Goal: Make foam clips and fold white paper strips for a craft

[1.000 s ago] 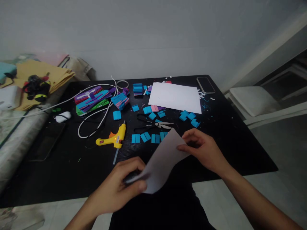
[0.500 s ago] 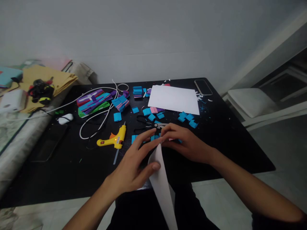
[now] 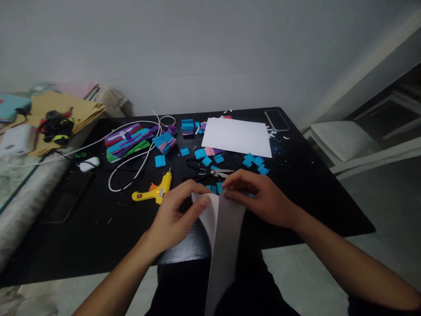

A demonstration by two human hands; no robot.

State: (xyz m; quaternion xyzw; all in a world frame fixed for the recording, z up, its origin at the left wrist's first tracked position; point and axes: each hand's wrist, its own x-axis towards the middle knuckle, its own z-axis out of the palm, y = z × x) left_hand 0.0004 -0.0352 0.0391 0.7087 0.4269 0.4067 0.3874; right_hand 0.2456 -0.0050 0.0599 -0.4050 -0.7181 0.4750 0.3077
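A white sheet of paper (image 3: 225, 245) hangs upright over the near table edge, bent along a line with its two sides spread apart. My left hand (image 3: 176, 215) pinches its upper left part between thumb and fingers. At the upper right edge, my right hand (image 3: 258, 197) grips the same sheet with curled fingers. Just beyond my hands lie scissors (image 3: 221, 173), partly hidden by my right hand. Small blue paper pieces (image 3: 215, 188) are scattered around them. A yellow glue gun (image 3: 154, 192) rests left of my left hand.
Another white sheet (image 3: 237, 136) lies at the back, beside a phone (image 3: 276, 120). Stacks of coloured paper strips (image 3: 128, 140) and a looped white cable (image 3: 113, 175) occupy the back left. Further left are an earbud case (image 3: 89, 164) and brown envelopes (image 3: 62, 107). A white chair (image 3: 342, 138) stands at right.
The sheet has turned and spread apart at its top, showing more of its right side. My left hand has shifted left and my right hand slightly right, both keeping hold of it.
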